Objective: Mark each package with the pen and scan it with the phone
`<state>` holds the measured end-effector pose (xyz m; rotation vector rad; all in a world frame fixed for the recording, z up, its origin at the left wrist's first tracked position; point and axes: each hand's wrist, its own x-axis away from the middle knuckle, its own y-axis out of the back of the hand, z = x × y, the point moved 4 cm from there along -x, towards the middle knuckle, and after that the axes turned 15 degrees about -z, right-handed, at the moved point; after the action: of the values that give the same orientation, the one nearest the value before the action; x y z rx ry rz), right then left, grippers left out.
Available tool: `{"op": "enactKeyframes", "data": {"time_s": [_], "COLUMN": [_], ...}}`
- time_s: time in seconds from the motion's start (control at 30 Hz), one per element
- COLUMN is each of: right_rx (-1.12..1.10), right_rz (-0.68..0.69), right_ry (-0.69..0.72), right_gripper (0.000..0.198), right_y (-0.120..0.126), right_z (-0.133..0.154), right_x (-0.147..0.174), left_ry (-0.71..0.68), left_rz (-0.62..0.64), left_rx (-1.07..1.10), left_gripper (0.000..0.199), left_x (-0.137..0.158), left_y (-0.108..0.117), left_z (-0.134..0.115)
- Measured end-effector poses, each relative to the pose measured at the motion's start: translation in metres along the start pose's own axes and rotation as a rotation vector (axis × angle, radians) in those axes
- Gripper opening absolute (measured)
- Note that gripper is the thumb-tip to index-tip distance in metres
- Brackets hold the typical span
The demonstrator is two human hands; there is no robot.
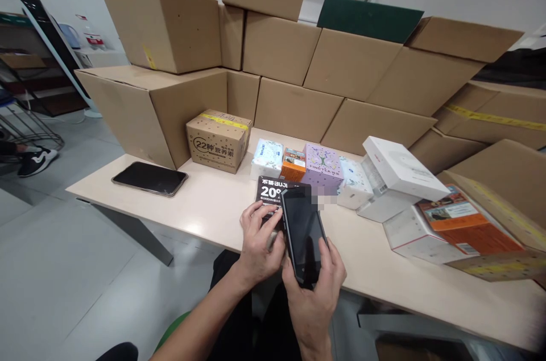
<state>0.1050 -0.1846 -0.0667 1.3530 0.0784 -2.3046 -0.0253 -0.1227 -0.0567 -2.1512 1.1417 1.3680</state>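
Note:
My right hand holds a black handheld device that looks like a smartphone, its dark screen facing me. The fingers wrap around its lower end, with the thumb on the left edge. Just left of it, my left hand has bent fingers on a black box with white print reading "20%". Its fingertips come close to the device's left edge; whether they touch it is hard to tell. The device covers the right part of the box. Behind stand a purple tea box, a small orange box and a white patterned pack.
A large phone lies at the table's left end. A brown carton stands behind it. White boxes and an orange box are stacked on the right. Big cardboard boxes wall off the back of the table.

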Motion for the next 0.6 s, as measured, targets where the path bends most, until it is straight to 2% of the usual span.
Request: {"op": "enactKeyframes", "data": {"time_s": [0.6], "right_rx": [-0.019], "right_rz": [-0.032], "right_ry": [0.021], "right_gripper": [0.076], "right_y": [-0.0014], "right_z": [-0.0026], "right_x": [-0.0035], "left_ry": [-0.008], "left_rz": [0.002], "left_rx": [0.010], "left_gripper": [0.053], "left_x": [-0.0007], "left_y": [-0.0012], "left_z": [-0.0010]}}
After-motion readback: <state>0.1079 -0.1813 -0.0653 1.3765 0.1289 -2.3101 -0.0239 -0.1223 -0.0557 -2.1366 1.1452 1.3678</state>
